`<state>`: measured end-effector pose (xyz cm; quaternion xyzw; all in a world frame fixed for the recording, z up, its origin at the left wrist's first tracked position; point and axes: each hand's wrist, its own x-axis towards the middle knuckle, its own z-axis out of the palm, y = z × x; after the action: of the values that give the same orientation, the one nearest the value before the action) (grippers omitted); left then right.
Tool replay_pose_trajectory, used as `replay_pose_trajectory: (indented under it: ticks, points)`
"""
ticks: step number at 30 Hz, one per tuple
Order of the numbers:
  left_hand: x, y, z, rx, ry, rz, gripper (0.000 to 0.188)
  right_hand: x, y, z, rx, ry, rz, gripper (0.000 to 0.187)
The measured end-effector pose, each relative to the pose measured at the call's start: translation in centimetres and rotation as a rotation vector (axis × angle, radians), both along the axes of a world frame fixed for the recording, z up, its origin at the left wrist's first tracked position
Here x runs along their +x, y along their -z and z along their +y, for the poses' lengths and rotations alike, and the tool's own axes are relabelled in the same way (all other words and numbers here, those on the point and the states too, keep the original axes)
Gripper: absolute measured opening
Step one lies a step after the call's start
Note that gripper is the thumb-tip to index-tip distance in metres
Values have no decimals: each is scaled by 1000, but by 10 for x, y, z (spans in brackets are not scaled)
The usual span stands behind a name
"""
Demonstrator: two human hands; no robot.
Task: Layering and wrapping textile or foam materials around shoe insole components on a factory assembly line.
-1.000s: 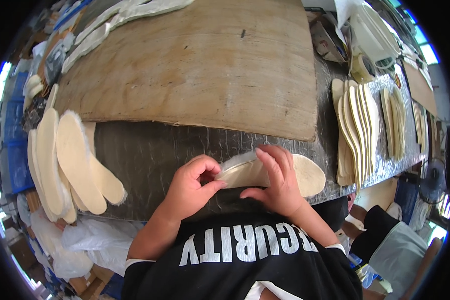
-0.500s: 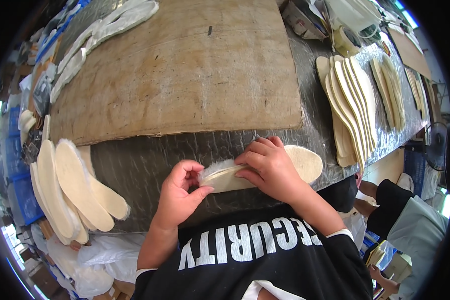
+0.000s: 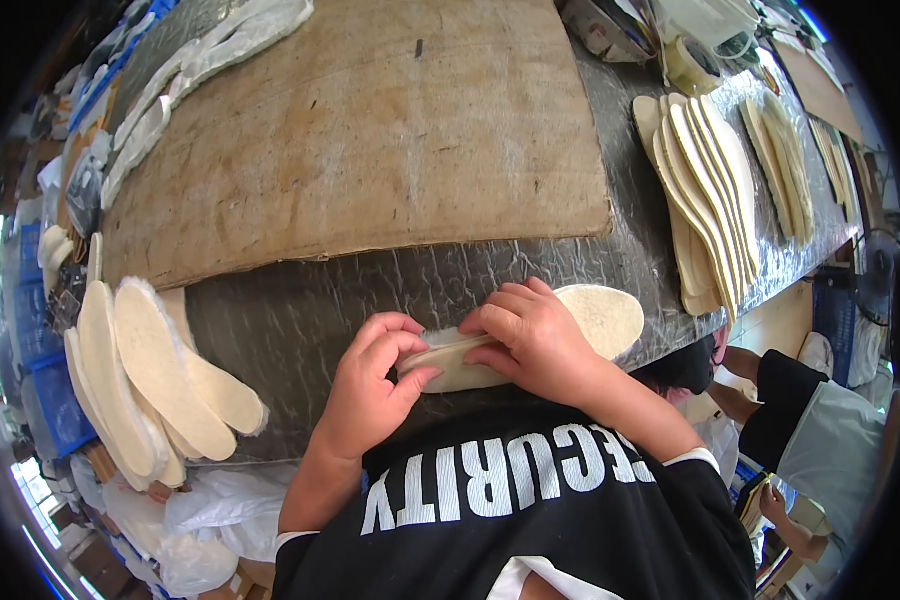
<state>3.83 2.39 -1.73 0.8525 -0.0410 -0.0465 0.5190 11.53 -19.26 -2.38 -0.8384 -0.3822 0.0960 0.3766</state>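
Observation:
A cream insole [image 3: 460,371] with a fluffy lining along its far edge lies across the near side of the dark table, held between both hands. My left hand [image 3: 375,375] is closed on its left end, thumb on the near side and fingers at the far side. Around its middle, my right hand [image 3: 532,338] grips with thumb and fingers pinched over the edge. Beneath and beyond the right hand, a fuzzy cream insole end [image 3: 605,318] sticks out to the right; the hand hides whether it is the same piece.
Several finished-looking fleece insoles [image 3: 155,365] lie in a loose pile at the left. A row of stacked cream insoles [image 3: 705,200] stands at the right. A brown board [image 3: 370,130] covers the table's middle. A co-worker [image 3: 820,430] is at the lower right.
My left hand has moved slightly right and closed onto the insole's left end, where its fingers were looser before. The right hand keeps its grip. The view has shifted a little.

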Motion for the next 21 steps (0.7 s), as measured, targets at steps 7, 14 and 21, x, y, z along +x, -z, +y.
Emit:
replay_pose_trajectory:
  ticks: [7, 14, 21]
  points:
    - [-10, 5, 15, -546, -86, 561, 13, -7, 1, 5, 75, -85, 58, 33]
    - [-27, 9, 21, -713, -7, 680, 16, -24, -4, 13, 114, -214, -49, 28]
    - [-53, 6, 9, -675, -158, 648, 12, -37, -8, 23, 163, -257, 40, 26]
